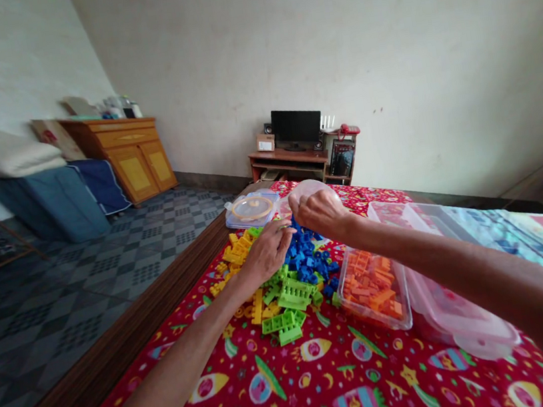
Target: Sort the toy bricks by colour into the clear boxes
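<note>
My left hand [272, 250] is over the pile, its fingers bent and close together near the blue bricks; what they hold, if anything, is hidden. Just to its right, my right hand [320, 211] is curled closed above the far end of the blue toy bricks [307, 259], in front of a round clear container [307, 188]. Whatever sits in its fingers cannot be made out. Green bricks [295, 294] lie nearest me, and yellow bricks [237, 250] spread to the left. A clear rectangular box [407, 316] beside the pile holds orange bricks [370, 284].
A clear lidded container [252, 209] stands at the back left of the red patterned cloth [327, 384]. On the right lie a large clear plastic bin [419, 216] and a pinkish lid [475, 326]. Beyond are a desk with a monitor [297, 126] and a wooden cabinet [136, 158].
</note>
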`<state>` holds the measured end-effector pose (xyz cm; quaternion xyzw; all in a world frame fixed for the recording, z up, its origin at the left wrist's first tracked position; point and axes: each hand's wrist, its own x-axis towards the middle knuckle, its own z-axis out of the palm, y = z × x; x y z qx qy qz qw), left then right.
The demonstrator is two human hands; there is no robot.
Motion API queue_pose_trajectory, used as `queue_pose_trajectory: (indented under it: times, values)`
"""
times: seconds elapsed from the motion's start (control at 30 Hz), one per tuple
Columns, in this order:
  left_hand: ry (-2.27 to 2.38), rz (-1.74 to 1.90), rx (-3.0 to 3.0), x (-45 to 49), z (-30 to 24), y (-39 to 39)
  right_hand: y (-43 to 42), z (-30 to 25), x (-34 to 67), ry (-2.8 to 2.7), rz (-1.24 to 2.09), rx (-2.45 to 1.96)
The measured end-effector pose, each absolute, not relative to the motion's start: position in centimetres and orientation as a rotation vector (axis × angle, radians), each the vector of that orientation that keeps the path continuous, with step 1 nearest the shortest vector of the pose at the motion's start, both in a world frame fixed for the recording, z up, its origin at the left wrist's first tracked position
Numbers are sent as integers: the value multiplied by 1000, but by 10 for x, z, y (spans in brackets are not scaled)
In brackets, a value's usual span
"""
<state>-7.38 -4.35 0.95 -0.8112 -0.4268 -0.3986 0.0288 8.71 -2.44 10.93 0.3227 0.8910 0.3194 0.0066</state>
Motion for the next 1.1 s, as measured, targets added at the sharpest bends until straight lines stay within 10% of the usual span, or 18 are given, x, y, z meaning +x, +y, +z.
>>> queue_pose_trajectory:
  times: [1.1]
  values:
    - [-1406,-1081,-2380,-65,10,-47,-37,118,93,2780,1024,975]
